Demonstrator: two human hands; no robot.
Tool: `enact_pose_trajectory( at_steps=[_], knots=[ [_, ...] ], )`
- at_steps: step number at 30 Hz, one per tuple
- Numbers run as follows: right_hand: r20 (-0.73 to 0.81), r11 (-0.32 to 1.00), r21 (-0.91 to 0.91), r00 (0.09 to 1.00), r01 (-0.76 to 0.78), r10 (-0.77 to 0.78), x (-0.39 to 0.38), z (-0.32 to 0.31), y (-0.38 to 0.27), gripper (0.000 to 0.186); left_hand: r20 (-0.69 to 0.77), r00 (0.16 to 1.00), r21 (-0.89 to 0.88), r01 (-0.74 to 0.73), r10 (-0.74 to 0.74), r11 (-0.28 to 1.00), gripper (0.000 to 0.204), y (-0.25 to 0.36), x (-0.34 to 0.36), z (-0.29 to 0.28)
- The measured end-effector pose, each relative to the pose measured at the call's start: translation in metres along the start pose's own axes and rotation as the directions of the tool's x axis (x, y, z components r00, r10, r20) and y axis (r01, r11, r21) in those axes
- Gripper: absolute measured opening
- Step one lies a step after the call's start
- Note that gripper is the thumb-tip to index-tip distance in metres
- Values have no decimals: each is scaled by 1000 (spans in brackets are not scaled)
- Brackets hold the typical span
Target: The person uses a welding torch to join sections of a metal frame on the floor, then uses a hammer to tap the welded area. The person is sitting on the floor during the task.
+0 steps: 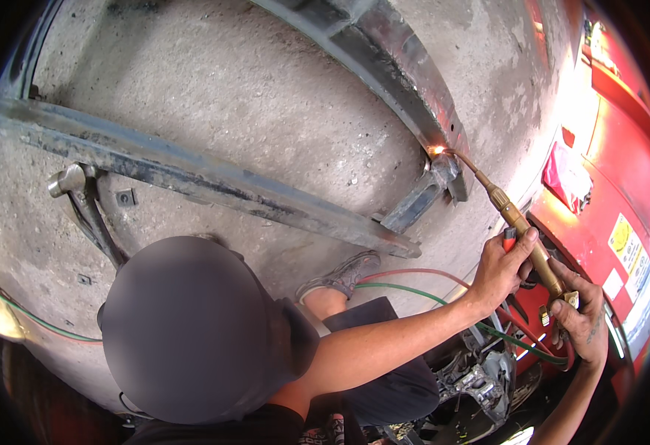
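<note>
Torch (516, 217) held out, tip at the glowing spot (437, 150) on the curved beam (392, 63)!
I've got the left hand (495, 273) wrapped around its middle, the right hand (586, 320) gripping its rear, hoses (518, 341) looping close by.

Left hand (494, 271) and right hand (584, 320): bare. Right hand bears dark markings near the wrist; whether ink or soiling cannot be determined. Both forearms uncovered. Black sleeve (269, 424) noted at the top of the left arm, plain where visible. Leg below that arm, apparently the same person's: dark, plain lower garment (398, 382), bare at the shin, grey-black low shoe (346, 274), visibly scuffed.
</note>
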State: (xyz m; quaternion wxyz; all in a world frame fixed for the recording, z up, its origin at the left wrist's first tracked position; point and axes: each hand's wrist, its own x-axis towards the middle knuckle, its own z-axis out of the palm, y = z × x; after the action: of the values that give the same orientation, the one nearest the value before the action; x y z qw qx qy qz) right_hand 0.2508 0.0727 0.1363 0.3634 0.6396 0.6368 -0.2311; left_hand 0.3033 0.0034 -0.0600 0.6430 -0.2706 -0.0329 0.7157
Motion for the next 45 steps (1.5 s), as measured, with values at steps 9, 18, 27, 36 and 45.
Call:
enact_pose_trajectory(
  at_steps=[9, 18, 27, 36, 45],
  knots=[
    [-42, 998, -52, 998, 47, -49, 1, 2, 6, 70, 10, 1000, -1, 11, -11, 1000, 44, 1, 0, -1],
    [-69, 992, -124, 998, 3, -11, 2, 6, -8, 69, 34, 999, 7, -31, 30, 1000, 46, 2, 1, -1],
    [-64, 998, -13, 996, 61, -61, -5, 4, -10, 71, 16, 999, 0, -27, 27, 1000, 47, 6, -1, 5],
    [-53, 997, -63, 998, 35, -39, -3, 5, -18, 67, 10, 1000, -1, -8, 8, 1000, 48, 6, 0, 3],
    [-67, 995, -87, 996, 55, -61, -2, 6, -19, 69, 4, 1000, -55, -23, 23, 998, 46, 6, 0, 4]
  ],
)
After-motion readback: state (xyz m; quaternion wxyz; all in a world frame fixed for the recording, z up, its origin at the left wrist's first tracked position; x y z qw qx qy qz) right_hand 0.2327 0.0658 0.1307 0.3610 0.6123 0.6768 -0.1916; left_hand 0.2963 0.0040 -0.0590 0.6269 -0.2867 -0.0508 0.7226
